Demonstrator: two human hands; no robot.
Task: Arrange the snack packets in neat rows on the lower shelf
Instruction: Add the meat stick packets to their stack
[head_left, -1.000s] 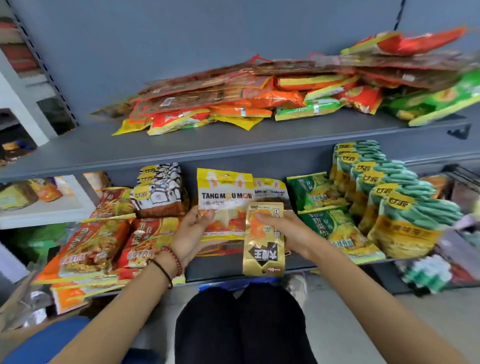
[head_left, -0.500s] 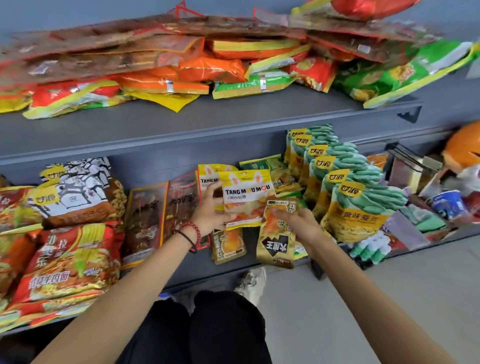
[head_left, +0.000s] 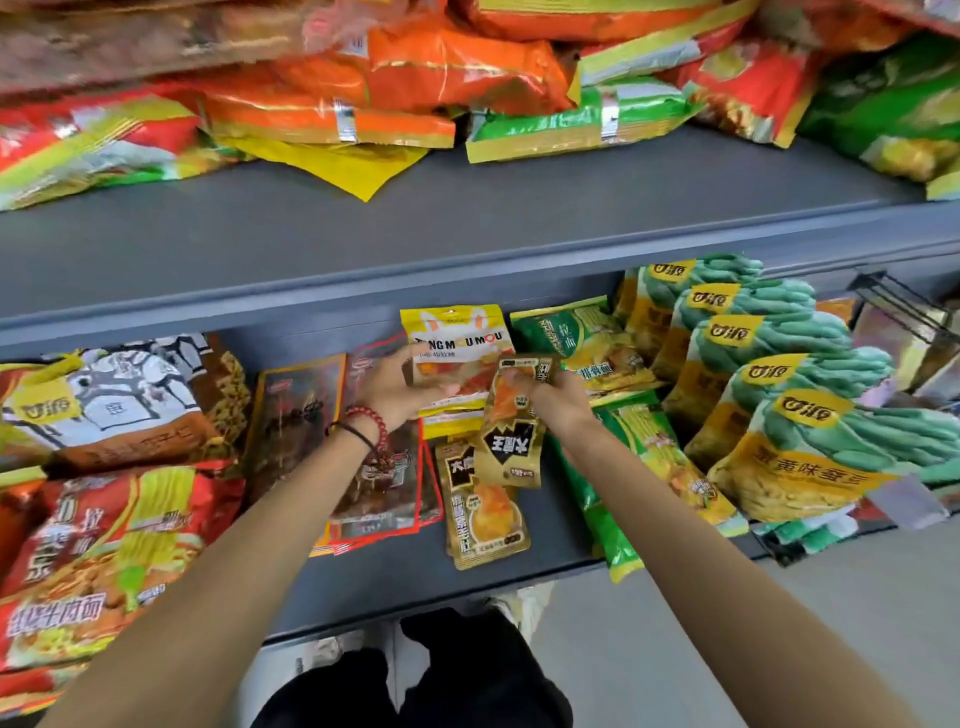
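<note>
Gripping the yellow packet (head_left: 457, 340) by its lower left part, the left hand (head_left: 397, 387) was curled round it with the thumb laid across the front. The packet was thus held upright toward the back of the lower shelf (head_left: 415, 587), apparently so that it could be squared against its neighbours. The right hand (head_left: 553, 402) was closed on the top edge of a gold packet (head_left: 511, 447), which hung down from the fingers and overlapped the yellow packet's lower right corner. Just below it, a small pile of matching gold packets (head_left: 485, 525) was laid flat on the shelf. The held one was judged to be meant for that pile, which would explain why it was carried above it. Its print was turned the opposite way up from theirs, so a flip was thought likely to be needed. The 2 hands were held close together, nearly touching. To the left, red-edged brown packets (head_left: 374, 467) were laid in an overlapping stack. To the right, green noodle packets (head_left: 644, 457) were laid front to back, and beyond them green-and-yellow bags (head_left: 810, 415) were stood in a leaning row of at least 5. The bare strip between these stacks was judged to be the slot for the gold and yellow rows. The upper shelf (head_left: 467, 223) was loaded with a loose heap of larger bags (head_left: 415, 78).
</note>
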